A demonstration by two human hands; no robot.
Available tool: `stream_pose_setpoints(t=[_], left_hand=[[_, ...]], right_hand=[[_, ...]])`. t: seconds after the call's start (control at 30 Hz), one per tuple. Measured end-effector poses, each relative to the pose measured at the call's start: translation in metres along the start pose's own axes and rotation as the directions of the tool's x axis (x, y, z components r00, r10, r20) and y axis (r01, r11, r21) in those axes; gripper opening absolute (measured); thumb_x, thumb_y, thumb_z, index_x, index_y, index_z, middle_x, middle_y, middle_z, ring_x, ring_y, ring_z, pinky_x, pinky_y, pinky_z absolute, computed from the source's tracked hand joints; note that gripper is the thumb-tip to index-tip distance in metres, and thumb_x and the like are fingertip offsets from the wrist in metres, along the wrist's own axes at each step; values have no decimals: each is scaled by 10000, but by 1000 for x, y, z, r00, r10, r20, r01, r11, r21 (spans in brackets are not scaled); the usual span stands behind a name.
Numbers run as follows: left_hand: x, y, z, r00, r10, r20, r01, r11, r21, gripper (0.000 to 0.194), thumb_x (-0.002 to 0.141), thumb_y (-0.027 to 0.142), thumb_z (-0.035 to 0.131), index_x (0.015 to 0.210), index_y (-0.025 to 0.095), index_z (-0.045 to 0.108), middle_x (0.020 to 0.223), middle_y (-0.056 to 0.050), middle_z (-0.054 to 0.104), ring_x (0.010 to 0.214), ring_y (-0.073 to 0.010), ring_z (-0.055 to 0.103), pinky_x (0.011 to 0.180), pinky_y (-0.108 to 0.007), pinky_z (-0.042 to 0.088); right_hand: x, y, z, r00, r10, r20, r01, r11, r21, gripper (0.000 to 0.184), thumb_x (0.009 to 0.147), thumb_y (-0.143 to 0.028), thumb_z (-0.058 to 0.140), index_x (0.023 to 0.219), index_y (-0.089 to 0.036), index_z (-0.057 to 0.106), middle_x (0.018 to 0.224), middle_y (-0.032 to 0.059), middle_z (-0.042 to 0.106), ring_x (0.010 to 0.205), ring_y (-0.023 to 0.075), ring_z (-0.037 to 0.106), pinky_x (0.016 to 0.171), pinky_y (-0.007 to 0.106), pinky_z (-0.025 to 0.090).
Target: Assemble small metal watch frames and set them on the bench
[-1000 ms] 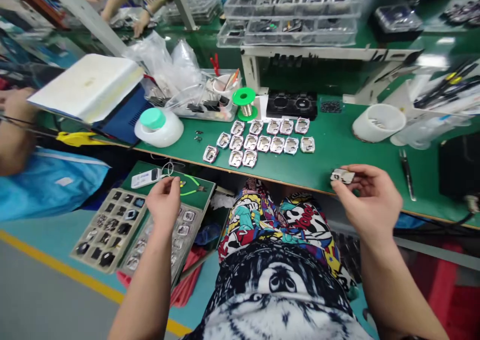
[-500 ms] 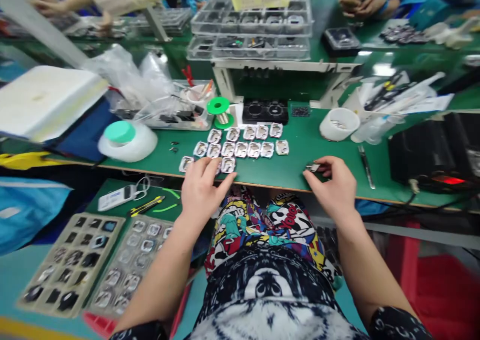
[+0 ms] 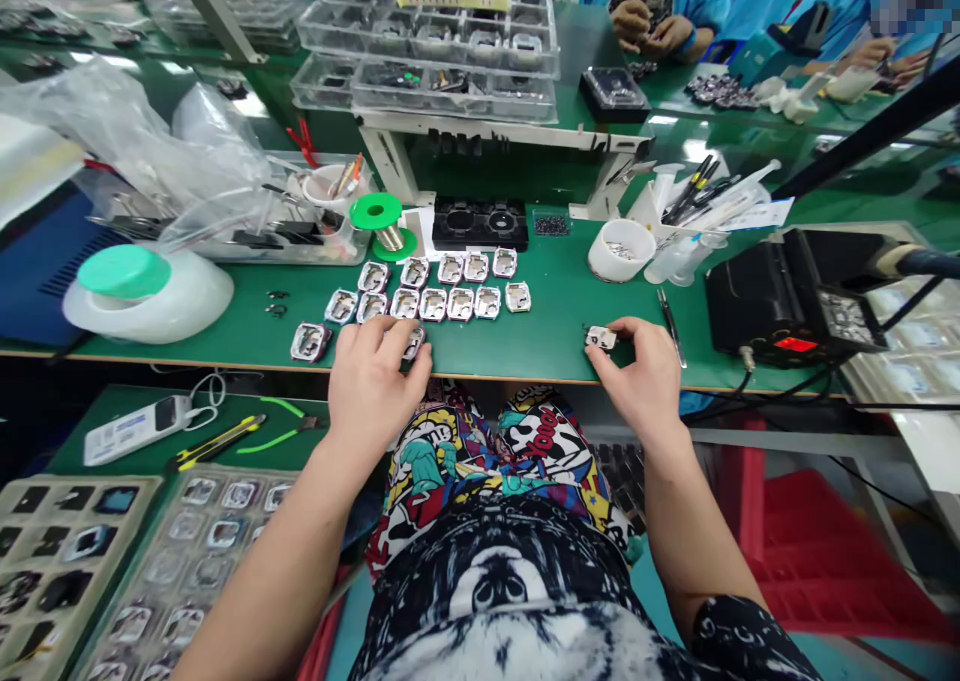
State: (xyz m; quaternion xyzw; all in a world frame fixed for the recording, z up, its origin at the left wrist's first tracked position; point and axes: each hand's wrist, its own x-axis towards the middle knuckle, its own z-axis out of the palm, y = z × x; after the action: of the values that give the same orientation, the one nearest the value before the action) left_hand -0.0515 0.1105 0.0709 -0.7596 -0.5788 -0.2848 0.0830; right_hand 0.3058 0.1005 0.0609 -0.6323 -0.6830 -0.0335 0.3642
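Several small silver watch cases [image 3: 448,301] lie in rows on the green bench [image 3: 555,331]. My left hand [image 3: 375,376] rests at the front of those rows, its fingers curled over one silver case [image 3: 415,342] at the near edge. My right hand [image 3: 637,373] is further right on the bench and pinches a single silver case [image 3: 600,338] between thumb and fingers, just above the table top. Both forearms reach up from my lap.
A white dish with a green lid [image 3: 142,296], a green solder spool [image 3: 377,213], a black fixture [image 3: 480,223], a white cup [image 3: 619,248], tweezers [image 3: 670,325] and a black soldering station [image 3: 795,291] stand around. Trays of parts [image 3: 187,551] lie lower left. Other people's hands work across the bench [image 3: 649,31].
My left hand rose from the lower shelf to the rows of cases and curled over one. My right hand lowered its case toward the bench. The view swung right.
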Motion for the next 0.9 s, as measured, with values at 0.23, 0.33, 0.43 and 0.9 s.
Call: stream_pose_setpoints(t=[0.23, 0.33, 0.43, 0.9], left_hand=[[1, 3, -2, 999, -32, -37, 26, 989, -149, 300, 972, 253, 718, 1262, 183, 747, 1191, -152, 704, 1113, -352, 615, 973, -496, 493], [-3, 11, -14, 986, -165, 19, 154, 873, -462, 318, 928, 245, 787, 1245, 247, 754, 1181, -94, 713, 994, -275, 626, 915, -440, 509], [-14, 31, -24, 929, -243, 278, 359, 425, -831, 396, 879, 221, 861, 1254, 288, 752, 1150, -62, 713, 859, -192, 590, 793, -338, 516], [-52, 85, -20, 907, -96, 411, 416, 47, -908, 393, 865, 126, 875, 1212, 276, 769, 1295, -107, 687, 1114, -226, 669, 913, -321, 585]], right_hand=[[-9, 5, -10, 999, -40, 5, 40, 999, -34, 349, 928, -380, 784, 1208, -214, 657, 1198, 117, 750, 1136, 327, 671, 998, 503, 522], [-18, -12, -17, 994, -65, -92, 69, 997, 44, 378, 922, -339, 799, 1252, -218, 660, 1260, 129, 740, 1202, 340, 676, 1055, 553, 523], [-35, -48, -20, 996, -50, -69, 68, 956, 285, 400, 911, -252, 800, 1290, -231, 672, 1261, 117, 728, 1150, 301, 698, 990, 509, 590], [-66, -114, 6, 920, 45, 389, -372, 407, 834, 382, 911, -299, 845, 1268, -235, 727, 1137, 70, 787, 966, 186, 767, 817, 312, 682]])
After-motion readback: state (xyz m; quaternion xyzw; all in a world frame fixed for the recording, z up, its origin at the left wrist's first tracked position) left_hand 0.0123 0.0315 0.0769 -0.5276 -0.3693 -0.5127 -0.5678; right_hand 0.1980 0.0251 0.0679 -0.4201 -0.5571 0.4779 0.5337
